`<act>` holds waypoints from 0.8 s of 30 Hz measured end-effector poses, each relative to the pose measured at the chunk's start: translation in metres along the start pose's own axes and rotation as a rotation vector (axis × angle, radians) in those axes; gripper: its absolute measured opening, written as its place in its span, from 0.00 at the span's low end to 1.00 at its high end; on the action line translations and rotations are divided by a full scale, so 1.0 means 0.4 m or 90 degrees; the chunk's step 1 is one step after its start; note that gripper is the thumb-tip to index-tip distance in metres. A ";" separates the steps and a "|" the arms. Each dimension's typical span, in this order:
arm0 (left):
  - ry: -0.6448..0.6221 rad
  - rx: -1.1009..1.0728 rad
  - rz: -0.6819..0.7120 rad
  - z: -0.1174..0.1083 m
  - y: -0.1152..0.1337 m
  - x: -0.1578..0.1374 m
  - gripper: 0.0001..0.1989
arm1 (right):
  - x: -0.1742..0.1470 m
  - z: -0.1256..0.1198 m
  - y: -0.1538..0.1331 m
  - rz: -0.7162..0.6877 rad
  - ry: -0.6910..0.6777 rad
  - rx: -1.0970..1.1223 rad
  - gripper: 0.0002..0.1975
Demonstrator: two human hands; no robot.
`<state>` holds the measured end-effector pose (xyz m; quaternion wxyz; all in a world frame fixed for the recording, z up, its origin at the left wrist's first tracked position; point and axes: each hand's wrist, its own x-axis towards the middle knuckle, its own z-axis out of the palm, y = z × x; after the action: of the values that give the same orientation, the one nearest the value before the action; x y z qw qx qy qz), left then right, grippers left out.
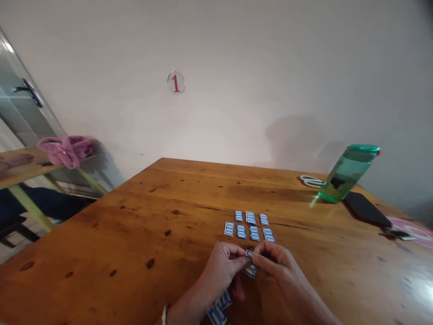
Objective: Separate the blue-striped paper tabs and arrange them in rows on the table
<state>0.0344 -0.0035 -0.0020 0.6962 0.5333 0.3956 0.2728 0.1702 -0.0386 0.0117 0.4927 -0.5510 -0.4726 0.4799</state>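
Note:
Near the front of the wooden table, my left hand [221, 266] and my right hand [280, 264] meet over a small blue-and-white patterned card [250, 271]. Thumb and fingers of each hand pinch its upper part, and the lower part hangs below the fingertips. Just beyond my fingers, several similar small pieces lie flat in two rows, among them a card in the back row [250, 217] and one in the front row [254, 233]. More blue-and-white pieces [217, 315] lie close to me, partly hidden under my left hand and wrist.
At the right stand a tilted-looking green bottle [350, 174], a white looped cable [310, 181], a black flat object [367, 209] and a pink-and-white round item [414, 230]. Leftward, another table holds a pink cloth [67, 149] and another person's hand [16, 161]. A wall [219, 122] backs my table.

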 end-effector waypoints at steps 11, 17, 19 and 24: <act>0.057 -0.132 0.027 -0.011 0.022 0.002 0.15 | -0.012 0.021 0.042 -0.123 0.057 -0.110 0.11; 0.230 -0.278 0.122 -0.071 0.063 -0.004 0.12 | -0.032 0.045 0.037 -0.244 0.016 -0.351 0.08; 0.250 -0.320 0.137 -0.081 0.068 -0.006 0.13 | -0.040 0.059 0.028 -0.316 -0.100 -0.455 0.09; 0.251 -0.341 0.145 -0.081 0.069 -0.010 0.11 | -0.050 0.088 0.021 -0.454 -0.300 -0.662 0.11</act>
<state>0.0063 0.0182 0.0215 0.6866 0.3096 0.3751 0.5404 0.1338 -0.0558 0.0025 0.1755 -0.4072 -0.8901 0.1052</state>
